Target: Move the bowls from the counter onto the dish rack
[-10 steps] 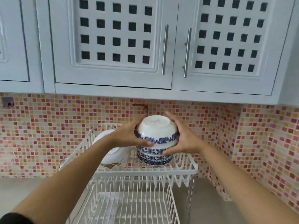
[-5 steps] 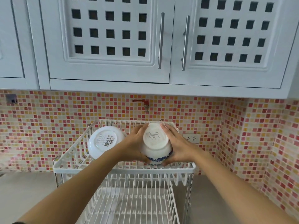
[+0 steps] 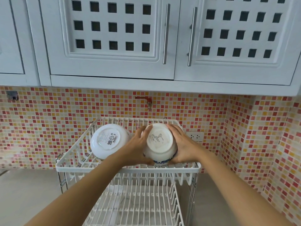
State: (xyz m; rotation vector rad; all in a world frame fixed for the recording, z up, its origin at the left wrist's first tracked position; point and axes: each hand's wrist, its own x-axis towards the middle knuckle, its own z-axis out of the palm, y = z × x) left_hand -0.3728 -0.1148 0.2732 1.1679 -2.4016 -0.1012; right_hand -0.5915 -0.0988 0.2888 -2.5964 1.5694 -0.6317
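A white bowl with a blue pattern near its rim (image 3: 159,141) lies tipped in the right half of the white dish rack's upper tier (image 3: 127,167), its base facing me. My left hand (image 3: 138,147) clasps its left side and my right hand (image 3: 182,145) its right side. A plain white bowl (image 3: 106,140) with a label on its base leans in the left half of the same tier, just clear of my left hand. The blue-patterned bowl's underside is hidden by my fingers.
The rack's lower wire tier (image 3: 135,204) lies below my forearms. White cabinets (image 3: 114,38) hang above. A red tap (image 3: 147,101) and a wall socket (image 3: 196,136) sit on the mosaic wall behind. Grey counter (image 3: 27,190) spreads to either side.
The blue-patterned bowl has gone from upright above the rack to tipped down inside the upper tier, both hands still on it. The view has tilted downward.
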